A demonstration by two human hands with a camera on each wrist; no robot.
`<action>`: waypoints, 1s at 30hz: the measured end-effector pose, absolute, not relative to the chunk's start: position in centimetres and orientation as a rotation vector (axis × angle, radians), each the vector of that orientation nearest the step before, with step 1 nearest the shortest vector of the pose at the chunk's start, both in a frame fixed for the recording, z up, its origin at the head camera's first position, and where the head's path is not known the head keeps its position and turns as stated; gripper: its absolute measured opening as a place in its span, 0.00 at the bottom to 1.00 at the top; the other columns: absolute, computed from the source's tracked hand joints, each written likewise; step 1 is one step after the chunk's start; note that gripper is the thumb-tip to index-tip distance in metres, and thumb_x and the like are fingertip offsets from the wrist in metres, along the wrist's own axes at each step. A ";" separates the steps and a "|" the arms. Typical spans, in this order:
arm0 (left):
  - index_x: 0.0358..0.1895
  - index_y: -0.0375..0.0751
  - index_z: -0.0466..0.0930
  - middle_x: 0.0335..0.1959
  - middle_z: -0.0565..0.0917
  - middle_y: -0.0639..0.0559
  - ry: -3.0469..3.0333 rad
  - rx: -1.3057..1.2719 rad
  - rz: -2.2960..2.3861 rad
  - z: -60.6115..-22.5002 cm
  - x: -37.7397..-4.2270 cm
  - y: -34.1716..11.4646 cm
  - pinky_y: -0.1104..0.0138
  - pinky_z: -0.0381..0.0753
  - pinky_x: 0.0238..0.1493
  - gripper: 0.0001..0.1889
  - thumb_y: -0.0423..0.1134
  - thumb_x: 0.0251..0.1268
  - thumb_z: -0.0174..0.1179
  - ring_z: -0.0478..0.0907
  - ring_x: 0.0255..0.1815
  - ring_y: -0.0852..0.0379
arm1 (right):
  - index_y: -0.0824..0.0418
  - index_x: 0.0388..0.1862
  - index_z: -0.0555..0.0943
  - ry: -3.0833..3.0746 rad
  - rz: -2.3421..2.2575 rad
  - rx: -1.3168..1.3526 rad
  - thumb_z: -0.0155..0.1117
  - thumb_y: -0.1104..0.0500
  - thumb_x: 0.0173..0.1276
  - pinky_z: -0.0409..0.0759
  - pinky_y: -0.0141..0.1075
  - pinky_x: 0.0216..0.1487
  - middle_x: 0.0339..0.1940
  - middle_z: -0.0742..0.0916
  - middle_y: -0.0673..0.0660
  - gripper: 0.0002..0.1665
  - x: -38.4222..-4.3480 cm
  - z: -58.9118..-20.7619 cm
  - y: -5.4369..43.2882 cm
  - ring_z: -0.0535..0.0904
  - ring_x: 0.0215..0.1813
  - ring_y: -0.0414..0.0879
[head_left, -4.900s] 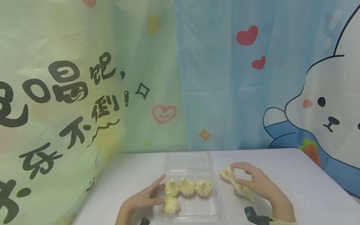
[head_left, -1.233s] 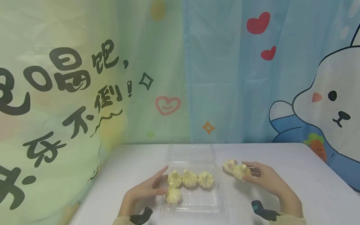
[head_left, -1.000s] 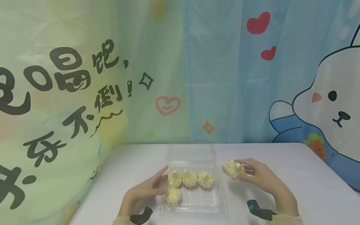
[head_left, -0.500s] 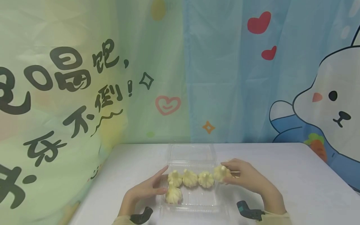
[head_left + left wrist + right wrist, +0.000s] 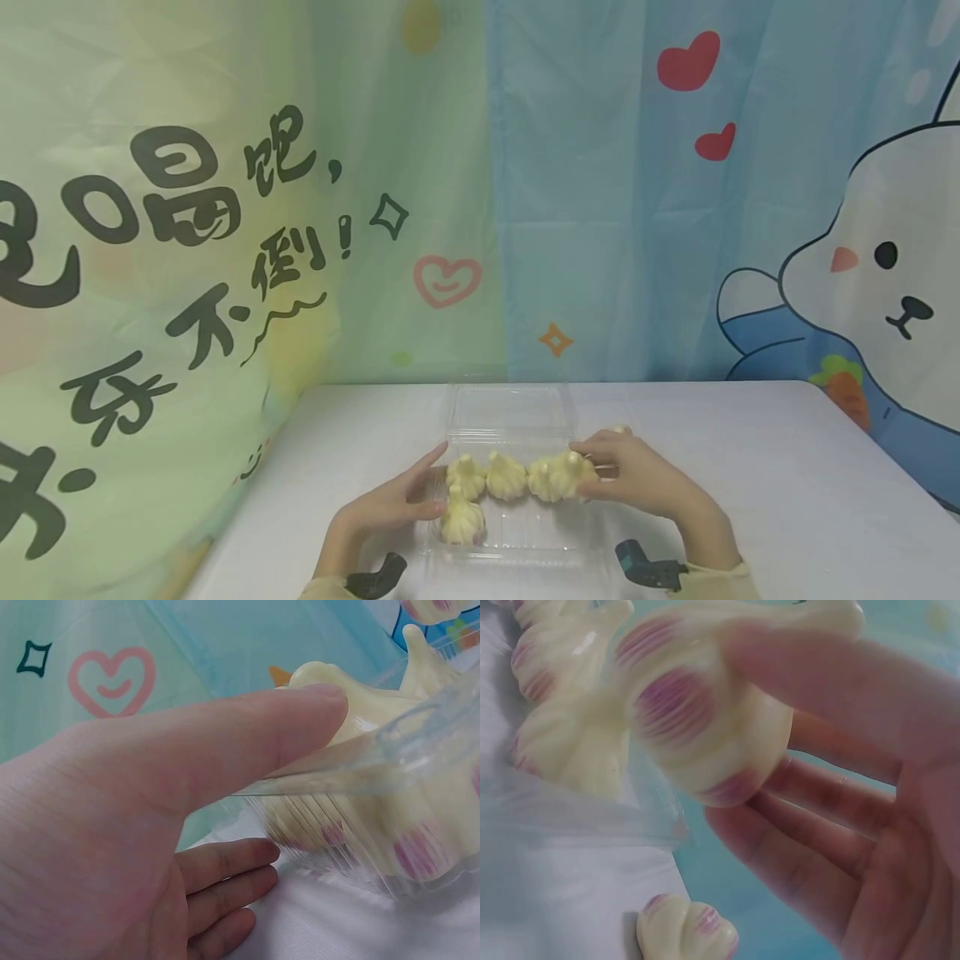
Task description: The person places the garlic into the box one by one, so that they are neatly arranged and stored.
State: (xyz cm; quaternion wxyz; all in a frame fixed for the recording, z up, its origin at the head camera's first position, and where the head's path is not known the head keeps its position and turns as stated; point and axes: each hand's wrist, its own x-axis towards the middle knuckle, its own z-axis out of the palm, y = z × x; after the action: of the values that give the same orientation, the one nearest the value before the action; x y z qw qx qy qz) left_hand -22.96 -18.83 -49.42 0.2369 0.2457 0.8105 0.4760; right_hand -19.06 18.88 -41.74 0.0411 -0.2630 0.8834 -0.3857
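A clear plastic box [image 5: 525, 529] holds several white garlic bulbs [image 5: 506, 477], most in a back row, with one garlic bulb [image 5: 462, 518] in front at the left. My right hand [image 5: 637, 477] pinches another garlic bulb [image 5: 697, 705], purple-streaked, over the box's right side; in the head view it overlaps the row's right-hand bulb. My left hand [image 5: 393, 508] lies along the box's left side. In the left wrist view its thumb [image 5: 247, 735] reaches over the rim, while the other fingers [image 5: 232, 881] extend low outside the wall.
One more garlic bulb [image 5: 682, 930] lies on the white table beyond my right hand, mostly hidden in the head view. The box's clear lid [image 5: 510, 408] is folded back behind it. A printed curtain [image 5: 570, 208] hangs behind the table.
My right hand has picked up a garlic bulb from the table at the right and carried it left over the box. The left hand keeps its place at the box.
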 end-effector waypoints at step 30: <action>0.77 0.61 0.38 0.77 0.47 0.39 2.227 0.687 1.305 -49.3 -22.9 -18.7 0.42 0.52 0.73 0.48 0.56 0.61 0.61 0.47 0.76 0.36 | 0.68 0.53 0.80 2.518 -1.145 -0.774 0.76 0.51 0.49 0.85 0.42 0.46 0.50 0.83 0.62 0.34 -19.0 -42.6 16.5 0.82 0.48 0.58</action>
State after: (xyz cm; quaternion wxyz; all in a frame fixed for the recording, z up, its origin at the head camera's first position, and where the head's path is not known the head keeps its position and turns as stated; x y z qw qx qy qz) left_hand -22.93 -18.74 -49.30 0.2333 0.2502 0.8108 0.4750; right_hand -18.99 16.45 -42.62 0.1344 -0.2669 0.8687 -0.3949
